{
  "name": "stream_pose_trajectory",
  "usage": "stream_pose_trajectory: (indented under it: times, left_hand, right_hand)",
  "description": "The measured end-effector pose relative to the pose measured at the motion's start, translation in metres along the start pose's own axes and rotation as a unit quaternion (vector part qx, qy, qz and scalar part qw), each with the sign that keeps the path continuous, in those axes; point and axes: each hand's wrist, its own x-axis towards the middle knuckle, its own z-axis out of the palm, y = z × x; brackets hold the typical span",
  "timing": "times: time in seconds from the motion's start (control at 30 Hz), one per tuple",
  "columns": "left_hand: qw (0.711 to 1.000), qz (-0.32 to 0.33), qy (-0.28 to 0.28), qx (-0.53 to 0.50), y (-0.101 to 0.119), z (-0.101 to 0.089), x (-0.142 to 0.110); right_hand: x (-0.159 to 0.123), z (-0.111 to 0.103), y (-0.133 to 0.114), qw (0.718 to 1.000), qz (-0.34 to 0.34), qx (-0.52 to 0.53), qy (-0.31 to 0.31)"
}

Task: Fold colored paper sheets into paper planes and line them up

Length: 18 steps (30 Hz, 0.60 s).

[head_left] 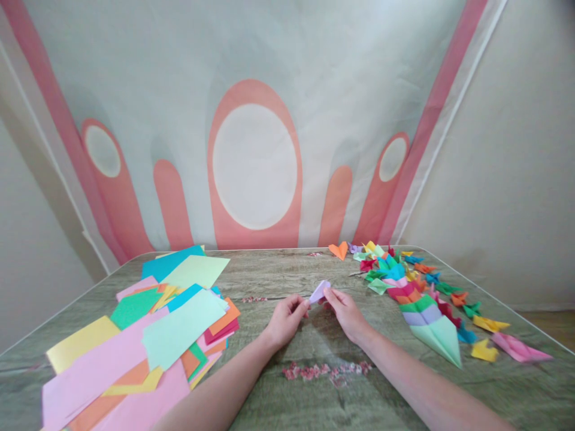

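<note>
A small piece of folded lilac paper (319, 291) is held up just above the middle of the table. My left hand (288, 317) pinches its lower left corner between thumb and fingers. On the other side, my right hand (345, 310) grips the paper's right edge, with thumb and fingertips closed on it. Its far side and some of my fingertips are hidden from view.
Loose coloured paper sheets (179, 329) lie heaped on the left of the wood-patterned table (269, 275). On the right are several small folded paper figures (449, 287), a striped row of nested folded papers (422, 314) and an orange paper heart (338, 250). A printed cloth backdrop (256, 167) hangs behind.
</note>
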Motion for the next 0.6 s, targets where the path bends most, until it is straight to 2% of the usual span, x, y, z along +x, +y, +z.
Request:
stream_pose_trajectory:
  times: [0.1, 0.23, 0.37, 0.6]
  left_hand:
    - [0.999, -0.010, 0.024, -0.029, -0.003, -0.001, 0.002]
    - [0.998, -0.017, 0.051, -0.045, -0.004, -0.001, 0.004]
    - [0.998, 0.001, 0.050, -0.024, -0.002, 0.000, 0.004]
    - [0.998, 0.027, 0.043, 0.042, 0.001, 0.005, 0.000]
  right_hand:
    - [0.000, 0.002, -0.002, 0.999, 0.018, 0.035, 0.013]
    - [-0.005, 0.006, -0.009, 0.999, -0.026, -0.035, 0.007]
    - [-0.014, 0.015, -0.015, 0.996, -0.064, -0.061, -0.022]
    - [-0.015, 0.017, -0.012, 0.997, -0.045, -0.061, 0.014]
